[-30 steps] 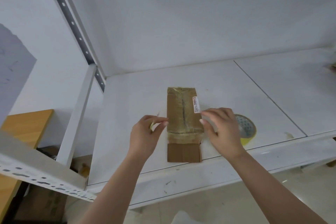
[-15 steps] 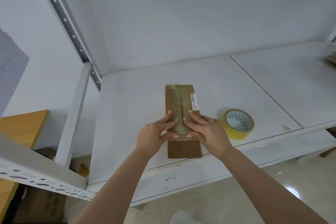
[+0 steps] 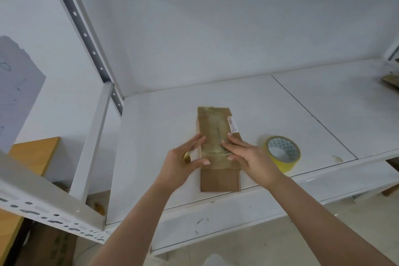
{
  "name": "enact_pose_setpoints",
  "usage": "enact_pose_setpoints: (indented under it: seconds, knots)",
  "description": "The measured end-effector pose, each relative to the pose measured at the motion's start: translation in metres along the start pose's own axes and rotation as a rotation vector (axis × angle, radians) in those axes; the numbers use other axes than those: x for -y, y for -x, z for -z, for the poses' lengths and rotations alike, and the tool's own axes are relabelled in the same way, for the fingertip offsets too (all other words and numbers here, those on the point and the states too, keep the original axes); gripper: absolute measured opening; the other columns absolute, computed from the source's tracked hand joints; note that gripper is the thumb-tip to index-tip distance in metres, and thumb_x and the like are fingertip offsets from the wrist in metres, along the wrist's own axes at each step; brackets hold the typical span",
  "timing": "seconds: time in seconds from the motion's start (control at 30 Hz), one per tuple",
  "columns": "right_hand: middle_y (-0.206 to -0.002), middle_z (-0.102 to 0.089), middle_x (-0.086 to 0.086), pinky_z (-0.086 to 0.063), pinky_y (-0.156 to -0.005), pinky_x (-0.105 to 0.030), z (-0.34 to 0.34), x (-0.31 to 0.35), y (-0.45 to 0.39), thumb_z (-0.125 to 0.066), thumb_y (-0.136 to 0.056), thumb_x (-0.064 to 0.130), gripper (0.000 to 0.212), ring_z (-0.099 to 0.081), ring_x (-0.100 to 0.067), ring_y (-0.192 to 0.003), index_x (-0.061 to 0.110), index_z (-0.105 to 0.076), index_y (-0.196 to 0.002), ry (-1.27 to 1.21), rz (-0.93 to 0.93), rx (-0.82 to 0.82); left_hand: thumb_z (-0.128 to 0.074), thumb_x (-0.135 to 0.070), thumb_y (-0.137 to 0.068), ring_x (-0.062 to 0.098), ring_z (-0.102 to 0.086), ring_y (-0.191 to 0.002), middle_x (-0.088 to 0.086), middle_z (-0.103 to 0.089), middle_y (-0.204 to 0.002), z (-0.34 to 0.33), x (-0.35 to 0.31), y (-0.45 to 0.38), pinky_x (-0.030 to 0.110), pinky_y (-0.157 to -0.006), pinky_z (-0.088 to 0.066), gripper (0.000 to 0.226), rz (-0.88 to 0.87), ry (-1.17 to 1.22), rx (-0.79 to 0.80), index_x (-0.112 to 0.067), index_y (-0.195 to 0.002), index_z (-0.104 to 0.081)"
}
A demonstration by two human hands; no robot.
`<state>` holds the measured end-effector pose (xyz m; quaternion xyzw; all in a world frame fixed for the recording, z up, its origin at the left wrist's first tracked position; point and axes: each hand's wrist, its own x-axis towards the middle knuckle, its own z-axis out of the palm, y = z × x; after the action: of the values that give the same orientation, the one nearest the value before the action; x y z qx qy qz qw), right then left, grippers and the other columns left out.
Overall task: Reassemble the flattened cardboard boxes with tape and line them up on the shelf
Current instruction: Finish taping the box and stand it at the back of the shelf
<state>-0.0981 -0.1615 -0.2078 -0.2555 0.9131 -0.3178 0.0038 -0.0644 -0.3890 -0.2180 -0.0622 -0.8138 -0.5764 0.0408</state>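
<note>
Here the shelf [image 3: 248,97], a white metal rack with perforated uprights against a pale wall, fills most of the view, its deck split by a seam to the right. A second shelf rail crosses the lower left, with a wooden tabletop [image 3: 32,153] beyond it and a glossy floor below.

On the deck, near the front edge, lies the box [image 3: 216,127], flat and lengthwise, its top glossy with tape and a small label along the right side; one bare flap reaches toward the lip. It probably lies there so the hard deck can back up any pressing.

The tape [image 3: 282,153], a yellow roll, rests flat just right of the box, likely kept within reach for the next strip.

The left hand [image 3: 183,162] brackets the box's left edge, fingers straight along the side and thumb laid across the taped top. Something yellow shows in its palm; I cannot tell what. The right hand [image 3: 248,157] lies flat on the top, fingers straight and slightly spread, seemingly smoothing tape down.

A brown scrap [image 3: 391,79] sits at far right.
</note>
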Motion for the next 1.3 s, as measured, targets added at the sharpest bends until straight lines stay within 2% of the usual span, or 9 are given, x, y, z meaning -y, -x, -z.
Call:
enact_pose_setpoints:
  seconds: [0.03, 0.07, 0.13, 0.2, 0.3, 0.57, 0.87, 1.13, 1.3]
  knots:
    - [-0.151, -0.039, -0.001, -0.031, -0.114, -0.02, 0.007, 0.003, -0.001, -0.058, -0.097, 0.017, 0.039, -0.041, -0.01, -0.136, 0.018, -0.056, -0.136, -0.063, -0.012, -0.038, -0.073, -0.032, -0.082, -0.011, -0.048, -0.066, -0.034, -0.054, -0.131, 0.006, -0.008, 0.001, 0.035, -0.102, -0.045, 0.047, 0.012, 0.066, -0.096, -0.034, -0.127, -0.06]
    - [-0.149, -0.042, -0.002, -0.025, -0.111, -0.01, 0.014, 0.007, -0.003, -0.06, -0.096, 0.016, 0.039, -0.038, -0.006, -0.136, 0.018, -0.058, -0.134, -0.115, -0.022, -0.071, -0.069, -0.033, -0.086, 0.004, -0.059, -0.11, -0.036, -0.056, -0.127, 0.011, -0.016, 0.001, 0.04, -0.101, -0.047, 0.039, 0.026, 0.101, -0.203, -0.033, -0.125, -0.063]
    - [-0.145, -0.048, -0.002, -0.022, -0.108, -0.003, 0.024, 0.016, -0.006, -0.063, -0.094, 0.016, 0.038, -0.037, 0.0, -0.133, 0.019, -0.06, -0.132, -0.19, -0.038, -0.111, -0.066, -0.041, -0.089, 0.008, -0.048, -0.118, -0.031, -0.064, -0.118, 0.017, -0.032, 0.002, 0.042, -0.099, -0.049, 0.029, 0.058, 0.166, -0.346, -0.035, -0.116, -0.069]
    - [-0.142, -0.052, -0.001, -0.024, -0.107, -0.004, 0.027, 0.026, -0.008, -0.064, -0.092, 0.016, 0.038, -0.039, 0.006, -0.13, 0.02, -0.062, -0.13, -0.24, -0.048, -0.121, -0.073, -0.058, -0.076, -0.003, -0.067, -0.086, -0.028, -0.071, -0.095, 0.012, -0.049, 0.002, 0.021, -0.087, -0.055, 0.039, 0.067, 0.211, -0.377, -0.036, -0.108, -0.073]
    - [-0.14, -0.054, -0.001, -0.029, -0.11, -0.011, 0.027, 0.038, -0.007, -0.065, -0.092, 0.016, 0.037, -0.042, 0.004, -0.129, 0.022, -0.063, -0.128, -0.27, -0.069, -0.126, -0.077, -0.061, -0.061, 0.002, -0.047, -0.051, -0.029, -0.065, -0.066, -0.004, -0.06, 0.003, 0.004, -0.055, -0.04, 0.04, 0.078, 0.083, -0.442, -0.043, -0.096, -0.074]
    - [-0.137, -0.056, 0.003, -0.03, -0.098, -0.001, 0.025, 0.05, -0.003, -0.064, -0.093, 0.02, 0.035, -0.037, 0.018, -0.119, 0.025, -0.063, -0.128, -0.223, -0.092, -0.137, -0.076, -0.03, -0.084, -0.019, -0.06, -0.094, -0.036, -0.068, -0.095, -0.011, -0.058, 0.004, -0.003, -0.076, -0.038, 0.015, 0.065, 0.091, -0.577, -0.044, -0.089, -0.074]
    - [-0.137, -0.057, 0.002, -0.034, -0.107, -0.014, 0.033, 0.048, 0.001, -0.063, -0.094, 0.021, 0.035, -0.046, 0.002, -0.128, 0.024, -0.062, -0.129, -0.286, -0.127, -0.101, -0.077, -0.042, -0.076, -0.002, -0.067, -0.093, -0.023, -0.073, -0.095, 0.004, -0.07, 0.01, 0.024, -0.085, -0.051, 0.009, 0.069, 0.24, -0.39, -0.049, -0.081, -0.076]
    - [-0.135, -0.059, 0.006, -0.036, -0.105, -0.011, 0.039, 0.054, 0.001, -0.062, -0.094, 0.02, 0.035, -0.049, 0.0, -0.128, 0.022, -0.062, -0.129, -0.332, -0.097, -0.105, -0.065, -0.043, -0.087, -0.007, -0.061, -0.066, -0.017, -0.073, -0.08, 0.011, -0.078, 0.005, 0.009, -0.06, -0.045, 0.014, 0.049, 0.323, -0.458, -0.036, -0.088, -0.077]
    - [-0.137, -0.058, 0.004, -0.037, -0.107, -0.016, 0.037, 0.055, -0.001, -0.063, -0.093, 0.022, 0.035, -0.048, 0.001, -0.128, 0.027, -0.063, -0.128, -0.272, -0.084, -0.091, -0.067, -0.052, -0.082, -0.003, -0.056, -0.12, -0.023, -0.063, -0.125, 0.004, -0.071, 0.006, 0.031, -0.103, -0.046, 0.045, 0.037, 0.082, -0.295, -0.039, -0.126, -0.063]
